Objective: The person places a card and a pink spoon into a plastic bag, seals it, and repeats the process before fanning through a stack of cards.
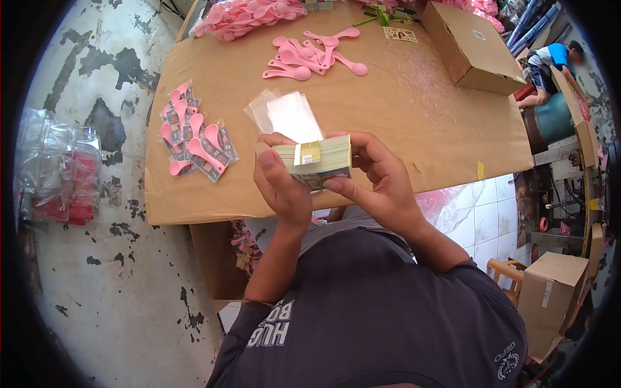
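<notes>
A thick stack of cards (330, 157) with a paper band round it is held up in front of my chest, over the table's near edge. My left hand (283, 187) grips its left end, fingers behind and thumb at the front. At the right end, my right hand (381, 178) has it between thumb and fingers. Just beyond lie clear plastic bags (294, 116) in a flat pile. To the left is a group of pink spoons (197, 126) with printed cards in clear packets. Farther back, loose pink spoons (310, 55) lie heaped.
A large bag of pink spoons (246, 16) lies at the back left. Green-handled tools (385, 16) and a closed cardboard box (475, 48) are at the back right of the paper-covered table (213, 200). Another person (550, 64) sits bent over beyond the right side.
</notes>
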Action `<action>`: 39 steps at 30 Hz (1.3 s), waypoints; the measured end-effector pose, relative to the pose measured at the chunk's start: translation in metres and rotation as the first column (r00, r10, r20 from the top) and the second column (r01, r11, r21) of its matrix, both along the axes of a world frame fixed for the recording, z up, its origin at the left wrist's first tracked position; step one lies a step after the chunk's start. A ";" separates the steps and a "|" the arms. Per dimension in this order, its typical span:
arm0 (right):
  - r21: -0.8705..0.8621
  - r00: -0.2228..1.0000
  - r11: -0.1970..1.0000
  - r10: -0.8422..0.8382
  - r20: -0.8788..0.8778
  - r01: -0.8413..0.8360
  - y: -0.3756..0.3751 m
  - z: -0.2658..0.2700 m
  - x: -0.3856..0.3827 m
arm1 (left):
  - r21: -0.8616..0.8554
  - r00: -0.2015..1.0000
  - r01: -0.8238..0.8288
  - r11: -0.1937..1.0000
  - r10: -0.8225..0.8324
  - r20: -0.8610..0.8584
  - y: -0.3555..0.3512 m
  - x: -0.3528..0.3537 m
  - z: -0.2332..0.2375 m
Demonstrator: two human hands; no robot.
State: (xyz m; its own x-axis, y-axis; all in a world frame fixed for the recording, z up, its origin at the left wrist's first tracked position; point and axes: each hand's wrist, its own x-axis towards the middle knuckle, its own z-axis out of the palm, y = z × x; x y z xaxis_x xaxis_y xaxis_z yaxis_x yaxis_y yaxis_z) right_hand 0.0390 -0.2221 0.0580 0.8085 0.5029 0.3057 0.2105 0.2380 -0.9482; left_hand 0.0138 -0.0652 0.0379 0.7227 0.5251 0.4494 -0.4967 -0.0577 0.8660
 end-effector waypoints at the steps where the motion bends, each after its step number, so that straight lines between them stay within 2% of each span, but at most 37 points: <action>1: -0.009 1.000 1.000 -0.007 0.017 0.007 0.001 -0.002 0.003 | 0.000 1.000 -0.003 1.000 0.003 0.001 0.001 -0.001 -0.001; 4: -0.026 0.997 1.000 0.009 -0.081 -0.011 -0.005 0.000 0.007 | 0.060 0.993 0.078 0.995 -0.072 -0.097 0.005 -0.007 -0.003; 6: 0.004 0.994 0.999 0.039 -0.098 -0.039 -0.009 -0.004 0.016 | 0.011 0.952 0.300 0.954 -0.298 -0.075 0.008 -0.006 -0.001; 7: 0.036 0.991 0.997 0.068 -0.113 -0.064 -0.012 -0.005 0.020 | -0.080 0.882 0.465 0.882 -0.469 -0.046 0.015 -0.009 -0.002; 8: 0.036 0.991 0.997 0.067 -0.112 -0.063 -0.014 -0.003 0.022 | -0.079 0.881 0.466 0.881 -0.470 -0.045 0.016 -0.008 0.000; 10: 0.109 0.960 0.982 0.174 -0.220 -0.153 -0.020 0.004 0.025 | -0.058 0.848 0.529 0.847 -0.530 -0.004 0.016 -0.006 0.007; 15: 0.005 0.969 0.978 0.209 -0.133 -0.210 -0.025 0.012 0.030 | -0.225 0.782 0.592 0.774 -0.619 -0.070 0.013 -0.017 0.022; 16: -0.040 0.973 0.976 0.210 -0.101 -0.214 -0.026 0.013 0.030 | -0.223 0.783 0.592 0.774 -0.618 -0.069 0.014 -0.018 0.022; 18: -0.050 0.976 0.980 0.187 -0.114 -0.194 -0.024 0.012 0.029 | -0.083 0.816 0.533 0.842 -0.538 -0.211 0.015 -0.021 0.021; 20: -0.060 0.978 0.983 0.165 -0.127 -0.173 -0.021 0.008 0.025 | -0.063 0.841 0.477 0.877 -0.476 -0.257 0.011 -0.023 0.015; 22: -0.101 0.990 0.986 0.129 -0.064 -0.135 -0.017 0.004 0.020 | -0.038 0.860 0.425 0.904 -0.416 -0.296 0.006 -0.020 0.010; 24: -0.060 0.985 0.987 0.141 -0.095 -0.147 -0.015 0.003 0.015 | 0.102 0.922 0.381 0.919 -0.368 -0.119 0.002 -0.015 0.007; 25: -0.017 0.979 0.987 0.159 -0.128 -0.162 -0.015 0.003 0.012 | 0.102 0.923 0.377 0.920 -0.365 -0.120 0.001 -0.015 0.006; 29: -0.018 0.986 0.990 0.138 -0.092 -0.141 -0.016 0.012 0.000 | 0.180 0.949 0.312 0.933 -0.314 -0.020 0.001 -0.011 0.003; 30: -0.042 0.993 0.992 0.121 -0.007 -0.121 -0.017 0.014 -0.003 | 0.210 0.958 0.275 0.938 -0.287 0.025 0.001 -0.010 0.003; 31: -0.066 0.992 0.993 0.105 0.076 -0.100 -0.017 0.016 -0.007 | 0.211 0.958 0.275 0.938 -0.287 0.026 0.001 -0.011 0.002; 35: -0.122 0.988 0.986 0.128 0.082 -0.118 -0.022 0.037 -0.025 | 0.178 0.994 0.090 0.980 -0.100 0.045 0.005 -0.013 -0.002; 37: -0.231 0.943 0.964 0.193 0.270 -0.132 -0.026 0.044 -0.031 | 0.094 1.000 -0.005 0.996 0.002 0.028 0.009 -0.012 -0.002; 38: -0.230 0.942 0.964 0.197 0.272 -0.135 -0.029 0.046 -0.034 | 0.094 1.000 -0.009 0.995 0.006 0.030 0.012 -0.011 -0.001; 39: -0.256 0.920 0.933 0.315 0.232 -0.254 -0.031 0.048 -0.037 | 0.092 1.000 -0.012 0.996 0.012 0.003 0.016 -0.010 0.000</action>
